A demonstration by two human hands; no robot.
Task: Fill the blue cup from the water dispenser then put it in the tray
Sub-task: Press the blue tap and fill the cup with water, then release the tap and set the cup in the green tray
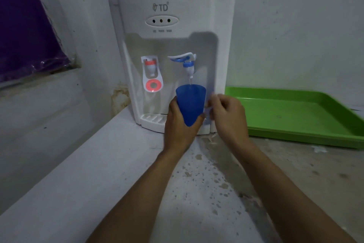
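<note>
A white water dispenser stands on a concrete counter against the wall. My left hand grips the blue cup from below and holds it upright under the blue tap. The tap's lever is raised and a thin stream of water falls into the cup. My right hand hovers just right of the cup with its fingers loosely curled and nothing in it. The green tray lies flat on the counter to the right of the dispenser, with nothing in it.
A red hot-water tap sits left of the blue one, above the white drip grille. The counter is stained and wet-spotted in front. A purple plastic-wrapped sheet leans at the far left.
</note>
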